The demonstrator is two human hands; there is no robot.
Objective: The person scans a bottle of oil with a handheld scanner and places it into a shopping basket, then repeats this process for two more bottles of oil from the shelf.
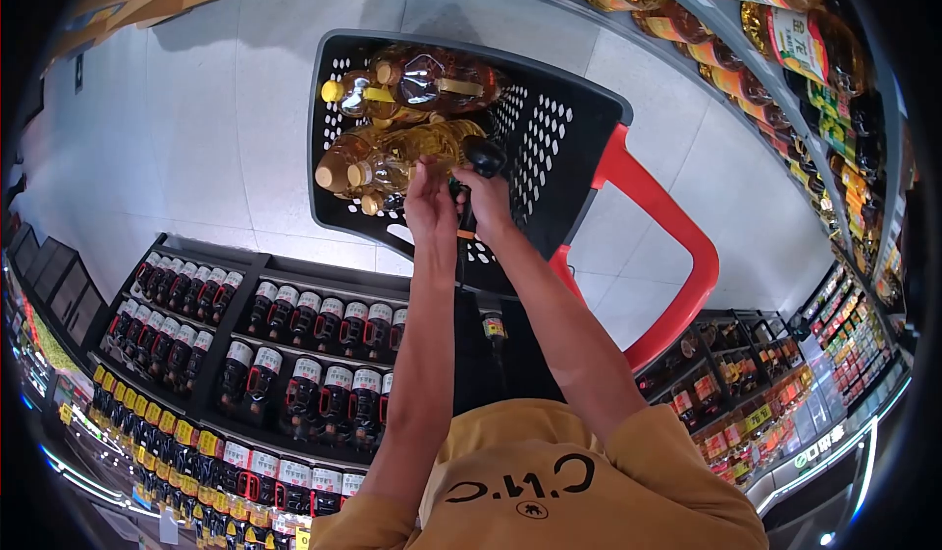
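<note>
My left hand (430, 200) is inside the black shopping basket (564, 108), its bent fingers against a clear bottle of golden oil (444, 146) that lies on its side. Close beside it, my right hand (485, 200) has its fingers curled below a rounded black object (484, 157); what this object belongs to is hidden. More capped oil bottles lie in the basket: a large amber one (422, 69) at the far side, a yellow-capped one (336, 91) at the left, and one with a tan cap (327, 175) near my left hand.
A red handle (692, 246) extends from the basket's right end. Shelves of dark bottles with white labels (334, 388) stand at the lower left. Oil bottles (797, 42) line a shelf at the upper right. Pale floor tiles (216, 108) surround the basket.
</note>
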